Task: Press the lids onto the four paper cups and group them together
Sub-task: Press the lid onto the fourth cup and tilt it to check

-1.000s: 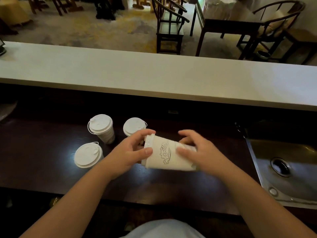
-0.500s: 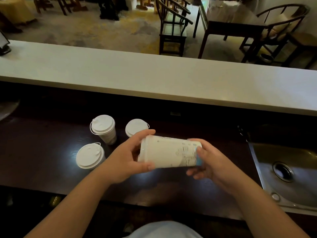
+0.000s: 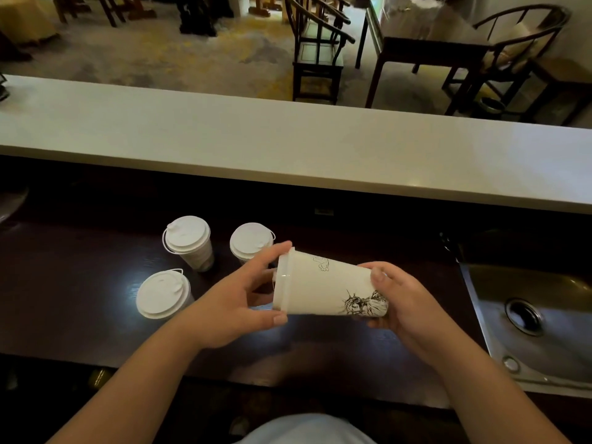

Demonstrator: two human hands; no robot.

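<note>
A white paper cup [image 3: 323, 285] with black drawings lies on its side in the air above the dark counter [image 3: 80, 299], lid end pointing left. My left hand [image 3: 237, 302] grips its white lid [image 3: 282, 280] with thumb below and fingers above. My right hand [image 3: 400, 302] holds the cup's base end. Three lidded cups stand upright on the left: one at the back left [image 3: 189, 240], one at the back right [image 3: 251, 241] partly behind my left fingers, one nearer me [image 3: 161, 294].
A steel sink [image 3: 528, 318] with a drain is sunk into the counter at the right. A raised pale bar top [image 3: 288, 142] runs across behind the counter. Chairs and a table stand on the floor beyond.
The held cup has turned about its axis in my hands, so a different drawing now faces up. Both hands stay on it; the three standing cups have not moved.
</note>
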